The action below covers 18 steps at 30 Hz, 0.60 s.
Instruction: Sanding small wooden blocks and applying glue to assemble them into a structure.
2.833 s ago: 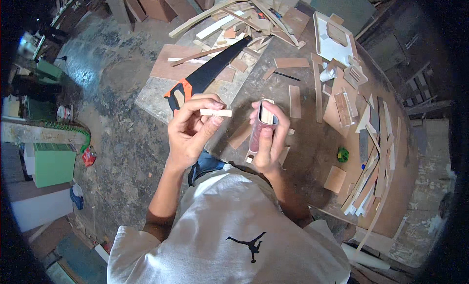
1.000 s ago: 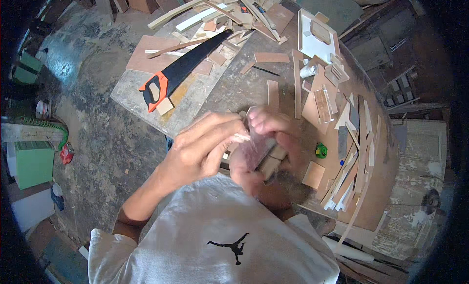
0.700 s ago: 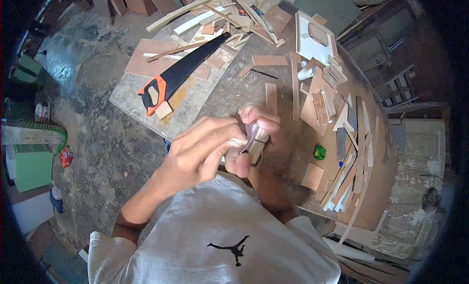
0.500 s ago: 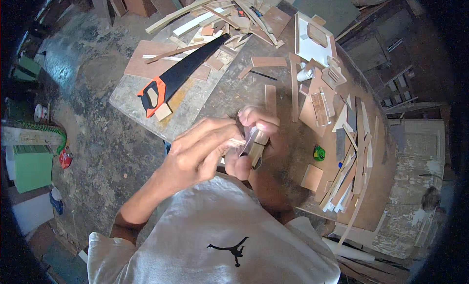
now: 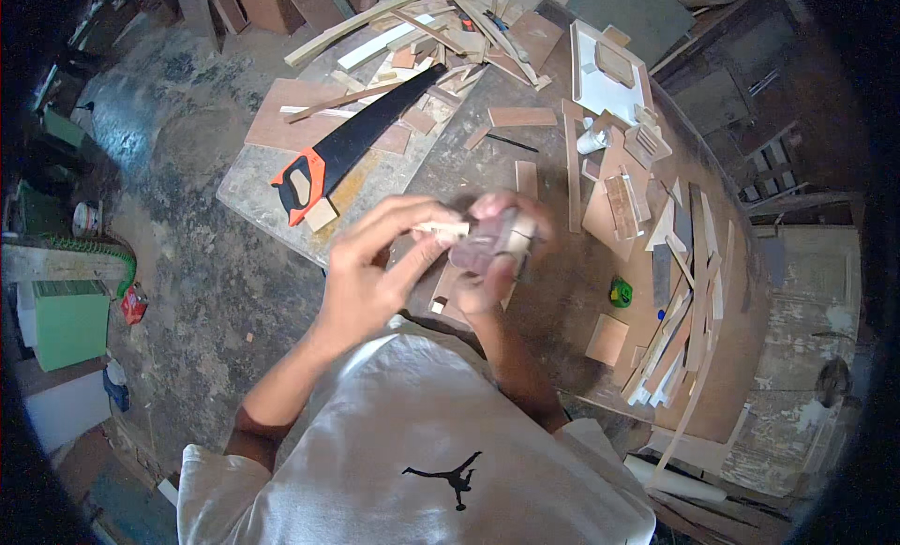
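My left hand (image 5: 375,250) pinches a small pale wood piece (image 5: 444,229) between thumb and fingers. Close beside it, my right hand (image 5: 492,287) is closed round a wood block wrapped in a brownish sheet that looks like sandpaper (image 5: 480,245). Pale wood of the block (image 5: 520,234) shows at the sheet's far side. Motion blurs the right fingers, and I cannot tell whether the small piece touches the sheet. Both hands are in front of my chest, over the table's near edge. Below them lies a strip of wood (image 5: 441,301), partly hidden.
A handsaw (image 5: 356,133) with an orange and black handle lies on the worktable (image 5: 375,184). Wood offcuts (image 5: 441,39) pile up at the back. On the right are a white tray (image 5: 592,76), a white bottle (image 5: 591,140), a green tape measure (image 5: 621,292) and wood strips (image 5: 689,311).
The sheet-wrapped block has turned, so its brownish face now shows. My left hand has drawn a little away from it, making the small wood piece visible.
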Each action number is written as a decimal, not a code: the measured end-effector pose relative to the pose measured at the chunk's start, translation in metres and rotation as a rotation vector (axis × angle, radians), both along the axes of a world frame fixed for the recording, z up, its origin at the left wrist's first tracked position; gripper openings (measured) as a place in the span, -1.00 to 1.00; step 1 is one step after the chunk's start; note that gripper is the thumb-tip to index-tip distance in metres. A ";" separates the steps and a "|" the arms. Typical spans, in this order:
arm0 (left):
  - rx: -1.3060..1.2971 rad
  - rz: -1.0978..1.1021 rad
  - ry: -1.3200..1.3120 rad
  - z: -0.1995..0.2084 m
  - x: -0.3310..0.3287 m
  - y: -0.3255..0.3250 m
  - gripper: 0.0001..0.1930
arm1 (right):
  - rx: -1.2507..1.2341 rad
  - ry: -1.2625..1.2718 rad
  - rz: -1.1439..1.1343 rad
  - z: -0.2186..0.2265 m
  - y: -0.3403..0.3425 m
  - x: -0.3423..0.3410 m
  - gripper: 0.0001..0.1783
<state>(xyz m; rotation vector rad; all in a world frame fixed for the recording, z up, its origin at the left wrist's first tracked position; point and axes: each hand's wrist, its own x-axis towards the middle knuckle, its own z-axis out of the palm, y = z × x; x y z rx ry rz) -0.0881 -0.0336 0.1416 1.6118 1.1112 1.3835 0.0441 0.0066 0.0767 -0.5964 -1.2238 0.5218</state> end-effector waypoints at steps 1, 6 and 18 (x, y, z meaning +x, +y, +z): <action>-0.118 0.028 -0.134 -0.005 0.001 0.001 -0.79 | -0.020 0.006 -0.022 0.004 -0.004 0.004 -0.28; -0.295 -0.008 -0.383 -0.012 0.011 -0.008 -0.75 | 0.040 -0.045 -0.197 0.005 -0.005 0.005 -0.20; -0.087 -0.064 0.080 0.001 0.006 -0.014 -0.81 | 0.268 -0.051 -0.141 0.013 -0.006 0.003 -0.05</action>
